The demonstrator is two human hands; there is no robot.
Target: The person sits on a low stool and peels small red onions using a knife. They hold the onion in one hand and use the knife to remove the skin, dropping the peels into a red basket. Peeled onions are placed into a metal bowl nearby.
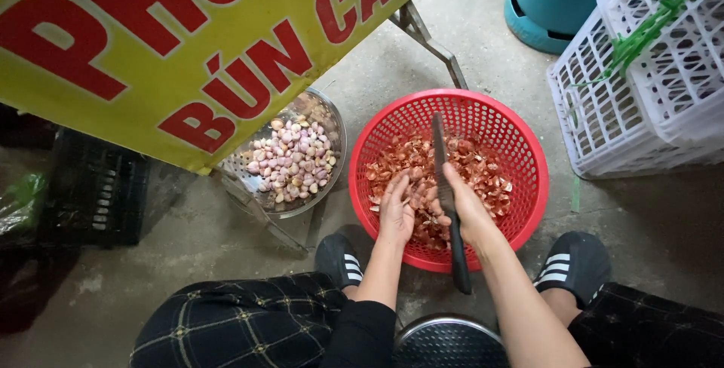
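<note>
Right hand (466, 210) fingers wrapped round black knife (446, 194), left hand (396, 210) fingers curled on something unclear, over red basket (528, 149) of peels (483, 176)

Red basket (520, 149) glossy perforated plastic; colander (332, 123) dull metal (perforated); knife (445, 187) matt black; floor (648, 217) rough concrete

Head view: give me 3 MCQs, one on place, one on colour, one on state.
1. Where is the metal bowl of peeled shallots?
A. left of the red basket
B. inside the red basket
C. on the white crate

2. What colour is the basket under the hands?
A. blue
B. red
C. white

3. What does the right hand hold?
A. nothing
B. a spoon
C. a knife

Answers: 1 A, the bowl sits on the floor beside the basket's left rim. 2 B, its mesh wall is red. 3 C, the fingers wrap a dark knife, while the left hand works in the skins.
</note>
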